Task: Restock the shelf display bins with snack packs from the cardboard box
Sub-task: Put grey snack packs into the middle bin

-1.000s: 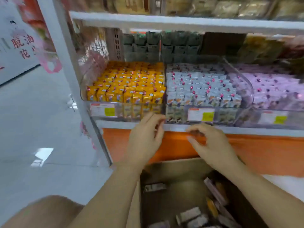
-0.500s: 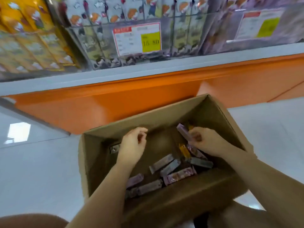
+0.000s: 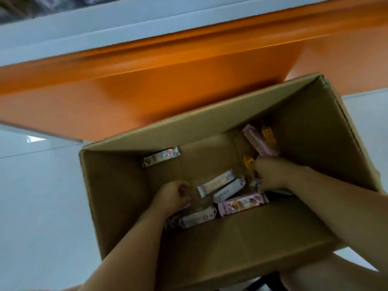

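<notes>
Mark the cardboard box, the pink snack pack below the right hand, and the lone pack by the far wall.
cardboard box [image 3: 241, 244]: head view, inside of its near wall.
pink snack pack [image 3: 243, 203]: head view, middle of its printed face.
lone pack [image 3: 160, 157]: head view, middle of its wrapper.

Inside the cardboard box [image 3: 241, 238], the left hand [image 3: 173, 196] and right hand [image 3: 270, 175] reach among loose snack packs [image 3: 242, 203].

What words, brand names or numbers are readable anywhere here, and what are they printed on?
No text can be read in this picture.
Pink snack pack in the cardboard box: a printed picture and lettering, too blurred to read.
White snack packs: small print, too blurred to read.
Pack at the far wall: a cartoon picture, lettering too blurred to read.
Cardboard box: no print shows.
</notes>
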The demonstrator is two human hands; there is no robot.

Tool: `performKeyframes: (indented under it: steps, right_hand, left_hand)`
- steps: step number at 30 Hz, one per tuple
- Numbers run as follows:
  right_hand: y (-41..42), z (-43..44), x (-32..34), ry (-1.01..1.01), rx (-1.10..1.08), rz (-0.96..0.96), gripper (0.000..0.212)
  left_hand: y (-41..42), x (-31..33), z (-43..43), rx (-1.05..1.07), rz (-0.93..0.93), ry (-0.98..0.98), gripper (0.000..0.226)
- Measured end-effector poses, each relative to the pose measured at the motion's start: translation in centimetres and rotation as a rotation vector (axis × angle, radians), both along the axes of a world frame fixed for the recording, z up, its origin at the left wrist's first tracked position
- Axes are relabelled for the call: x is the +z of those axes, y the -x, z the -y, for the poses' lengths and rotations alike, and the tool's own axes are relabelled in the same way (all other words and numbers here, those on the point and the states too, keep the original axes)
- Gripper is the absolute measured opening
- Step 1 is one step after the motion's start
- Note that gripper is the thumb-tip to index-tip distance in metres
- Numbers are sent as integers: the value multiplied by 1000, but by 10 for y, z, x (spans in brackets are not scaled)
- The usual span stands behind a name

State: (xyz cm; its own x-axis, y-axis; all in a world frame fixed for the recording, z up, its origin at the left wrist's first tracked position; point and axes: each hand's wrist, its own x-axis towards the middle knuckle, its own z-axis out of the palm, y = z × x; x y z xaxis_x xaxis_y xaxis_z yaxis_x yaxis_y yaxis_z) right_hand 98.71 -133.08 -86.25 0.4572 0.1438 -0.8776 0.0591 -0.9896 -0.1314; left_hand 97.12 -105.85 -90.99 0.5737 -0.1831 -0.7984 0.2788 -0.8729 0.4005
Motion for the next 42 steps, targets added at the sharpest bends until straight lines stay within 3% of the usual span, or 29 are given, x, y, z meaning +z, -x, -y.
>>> performKeyframes:
  steps: [4, 11, 13, 16, 20, 24, 26, 33, 37, 42]
  right_hand:
    - [-4, -4, 5, -25, -25, 46, 26]
    - [-33, -17, 21, -464, -680, 402, 33]
    - [-34, -24, 13, -513, -777, 452, 35]
    - [-26, -30, -8, -465, -733, 477, 32]
    - [-23, -30, -24, -392, -724, 409, 34]
    - [-22, -23, -28, -323, -695, 365, 42]
    - [-21, -21, -29, -318, -705, 329, 43]
    - [-19, -22, -21, -345, -684, 231, 37]
    - [-19, -23, -18, -362, -679, 228, 35]
    - [-18, -23, -15, -333, -599, 165, 10]
  left_hand:
    - [0, -2, 5, -24, -4, 18, 40]
    - [-8, 7, 9, 81, 31, 103, 29]
    - [-11, 9, 7, 106, 43, 105, 29]
    - [-11, 12, 8, 113, 13, 116, 26]
    - [-6, 19, 9, -83, -168, 139, 19]
    - [-1, 24, 15, -460, -144, -50, 42]
    - [1, 26, 19, -545, -146, -118, 53]
    - [7, 23, 20, -597, 29, -115, 39]
    - [6, 23, 16, -551, 68, -102, 46]
    - [-3, 19, 6, -394, 206, -144, 31]
